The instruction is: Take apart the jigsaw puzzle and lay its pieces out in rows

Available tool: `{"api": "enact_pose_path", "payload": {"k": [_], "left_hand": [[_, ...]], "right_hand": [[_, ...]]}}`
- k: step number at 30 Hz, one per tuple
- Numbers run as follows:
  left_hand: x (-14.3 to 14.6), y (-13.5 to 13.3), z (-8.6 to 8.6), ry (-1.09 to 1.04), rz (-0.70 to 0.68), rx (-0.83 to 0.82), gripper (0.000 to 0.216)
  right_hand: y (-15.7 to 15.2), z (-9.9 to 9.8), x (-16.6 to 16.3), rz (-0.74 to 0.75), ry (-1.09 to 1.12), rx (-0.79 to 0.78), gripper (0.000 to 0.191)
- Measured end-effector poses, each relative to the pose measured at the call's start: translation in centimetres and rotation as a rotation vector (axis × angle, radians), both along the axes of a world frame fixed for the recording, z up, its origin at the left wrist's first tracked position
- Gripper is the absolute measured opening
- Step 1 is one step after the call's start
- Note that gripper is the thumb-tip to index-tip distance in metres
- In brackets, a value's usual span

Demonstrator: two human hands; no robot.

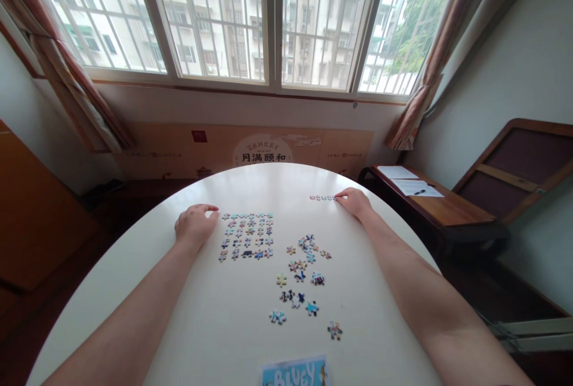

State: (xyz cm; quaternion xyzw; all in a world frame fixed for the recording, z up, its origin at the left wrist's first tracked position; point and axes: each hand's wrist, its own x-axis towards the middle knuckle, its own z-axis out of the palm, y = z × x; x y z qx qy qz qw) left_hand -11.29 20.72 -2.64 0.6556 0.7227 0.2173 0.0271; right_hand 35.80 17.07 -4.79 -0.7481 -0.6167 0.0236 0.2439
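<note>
A partly joined block of jigsaw pieces lies near the middle of the round white table. My left hand rests on the table just left of that block, fingers curled, nothing visibly in it. My right hand lies at the far right of the table, its fingertips pinched at the end of a short row of joined pieces. Loose pieces are scattered between my forearms. A blue puzzle card or box shows at the near edge.
A wide barred window with curtains fills the wall ahead, with printed cardboard leaning below it. To the right stands a dark wooden side table with papers and a pen, and a wooden framed panel.
</note>
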Motion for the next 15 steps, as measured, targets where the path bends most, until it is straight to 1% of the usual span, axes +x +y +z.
{"api": "enact_pose_path", "payload": {"k": [2, 4, 6, 7, 9, 11, 13, 15], "left_hand": [[0.0, 0.1, -0.1, 0.0, 0.001, 0.007, 0.032], [-0.1, 0.2, -0.2, -0.001, -0.002, 0.012, 0.032], [-0.2, 0.2, -0.3, -0.001, -0.008, 0.018, 0.032], [-0.2, 0.2, -0.3, -0.001, -0.009, 0.02, 0.032], [-0.2, 0.2, -0.3, 0.001, -0.008, 0.017, 0.032], [-0.2, 0.2, -0.3, 0.003, -0.008, 0.008, 0.032], [-0.2, 0.2, -0.3, 0.004, -0.011, 0.004, 0.033], [-0.3, 0.3, -0.4, 0.005, -0.017, 0.006, 0.033]], "right_hand": [[-0.3, 0.7, -0.3, 0.003, -0.004, 0.03, 0.026], [-0.6, 1.9, -1.0, 0.033, -0.007, 0.056, 0.032], [-0.8, 3.3, -2.1, 0.136, -0.002, 0.031, 0.035], [-1.0, 4.0, -2.9, 0.222, 0.004, -0.011, 0.035], [-1.3, 5.2, -4.5, 0.427, 0.015, -0.151, 0.031], [-1.7, 6.0, -6.3, 0.581, 0.013, -0.291, 0.03], [-2.2, 6.4, -7.7, 0.671, 0.0, -0.393, 0.028], [-2.8, 6.6, -8.9, 0.719, -0.022, -0.463, 0.024]]}}
